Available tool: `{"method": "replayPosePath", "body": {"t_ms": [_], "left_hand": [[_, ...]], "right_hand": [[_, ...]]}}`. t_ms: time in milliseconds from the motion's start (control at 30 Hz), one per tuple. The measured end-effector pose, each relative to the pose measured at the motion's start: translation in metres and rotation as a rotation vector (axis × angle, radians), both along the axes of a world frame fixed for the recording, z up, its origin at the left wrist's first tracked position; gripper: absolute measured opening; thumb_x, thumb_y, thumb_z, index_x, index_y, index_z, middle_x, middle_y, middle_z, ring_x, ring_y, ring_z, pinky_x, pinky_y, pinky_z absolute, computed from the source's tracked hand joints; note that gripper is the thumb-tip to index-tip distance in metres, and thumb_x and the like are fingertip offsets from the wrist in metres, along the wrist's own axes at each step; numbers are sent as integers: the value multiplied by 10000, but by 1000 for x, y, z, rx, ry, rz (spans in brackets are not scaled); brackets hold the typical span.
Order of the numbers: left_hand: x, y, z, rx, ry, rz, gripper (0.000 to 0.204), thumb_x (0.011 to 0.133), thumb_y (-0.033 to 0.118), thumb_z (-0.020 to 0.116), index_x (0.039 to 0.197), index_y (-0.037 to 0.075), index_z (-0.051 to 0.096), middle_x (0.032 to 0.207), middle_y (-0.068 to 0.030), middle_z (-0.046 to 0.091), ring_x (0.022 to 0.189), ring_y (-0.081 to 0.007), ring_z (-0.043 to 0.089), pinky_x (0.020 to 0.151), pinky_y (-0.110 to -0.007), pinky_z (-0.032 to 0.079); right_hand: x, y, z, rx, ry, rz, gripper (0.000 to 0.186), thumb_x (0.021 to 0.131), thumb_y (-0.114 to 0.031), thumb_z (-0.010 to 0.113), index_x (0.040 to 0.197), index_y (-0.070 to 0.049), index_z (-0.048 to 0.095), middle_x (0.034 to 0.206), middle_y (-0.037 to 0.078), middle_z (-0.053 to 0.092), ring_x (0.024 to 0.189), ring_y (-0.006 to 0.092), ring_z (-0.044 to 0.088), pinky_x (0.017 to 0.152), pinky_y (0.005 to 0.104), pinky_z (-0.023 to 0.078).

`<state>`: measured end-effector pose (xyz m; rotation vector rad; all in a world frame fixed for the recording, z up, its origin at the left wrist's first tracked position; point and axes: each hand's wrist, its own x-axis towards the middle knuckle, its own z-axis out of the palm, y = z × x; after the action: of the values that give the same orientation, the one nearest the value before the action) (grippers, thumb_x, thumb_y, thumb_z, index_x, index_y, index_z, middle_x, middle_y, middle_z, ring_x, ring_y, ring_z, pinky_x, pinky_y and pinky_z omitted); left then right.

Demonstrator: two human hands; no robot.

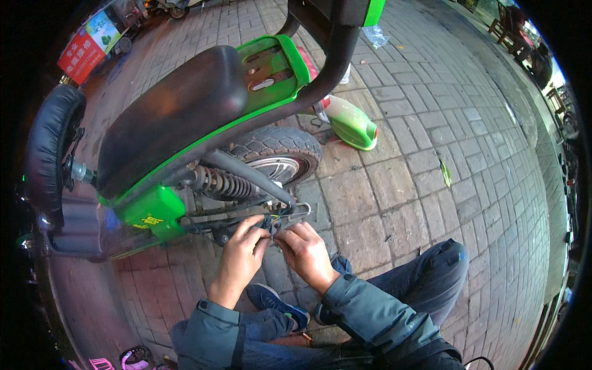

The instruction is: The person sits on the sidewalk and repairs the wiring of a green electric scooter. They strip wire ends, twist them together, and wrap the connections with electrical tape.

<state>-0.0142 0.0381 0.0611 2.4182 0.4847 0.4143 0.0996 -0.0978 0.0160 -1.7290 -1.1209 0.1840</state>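
Note:
My left hand (240,258) is closed, with its thumb and fingertips pinching a bundle of thin dark wires (274,218) that has a yellow-green strand in it. Close beside it, my right hand (306,251) also pinches the wires, its fingers curled so that the exact grip is hidden. Both hands work just below the rear swingarm (253,176) of a green and black electric scooter. The rear wheel (313,154) and a coil-spring shock absorber (231,185) sit right above them. A bent metal stand end (306,208) sticks out past my right fingers.
The scooter's long black seat (179,117) and black rear frame bar (330,74) reach over the wheel. On the brick paving (407,209) lies a green and white rear fender piece (351,124). Clear plastic wrap (375,37) lies farther off. My shoes (277,303) are close below my hands.

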Motion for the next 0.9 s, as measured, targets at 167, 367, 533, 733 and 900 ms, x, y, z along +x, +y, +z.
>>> {"method": "replayPosePath", "body": {"t_ms": [167,367,533,733,900], "left_hand": [[-3,2,-6,1,49,77,140,854,8,732,979,2,669,1187,-190,660,1022,-404,682,843,-439,563],[0,2,-7,-90,21,58,140,855,-11,718,985,-2,665,1103,-191,674,993,-399,685,820,-430,559],[0,3,-6,-181,45,55,123,853,-17,720,961,-9,662,993,-182,695,914,-385,694,772,-434,550],[2,2,-16,-177,6,80,116,856,-24,720,956,-7,665,928,-174,705,883,-387,701,759,-431,555],[7,2,-31,-246,-12,143,116,878,-15,731,990,-23,700,961,-142,724,814,-252,729,687,-343,587]], "right_hand": [[7,-5,-9,46,340,-304,90,913,-49,725,980,12,726,846,79,700,747,184,687,678,287,538],[16,23,-22,44,910,-268,231,942,-119,757,1093,53,730,914,55,745,794,109,686,666,253,563],[6,28,-28,96,978,-322,173,947,-95,747,1038,50,721,889,62,737,776,120,696,664,266,578],[-15,20,-27,186,1156,-367,149,963,-113,720,1000,29,693,900,62,711,743,122,679,658,267,578],[-30,26,-35,212,1283,-283,130,961,-97,714,1014,20,697,898,46,707,770,112,667,696,271,573]]}}
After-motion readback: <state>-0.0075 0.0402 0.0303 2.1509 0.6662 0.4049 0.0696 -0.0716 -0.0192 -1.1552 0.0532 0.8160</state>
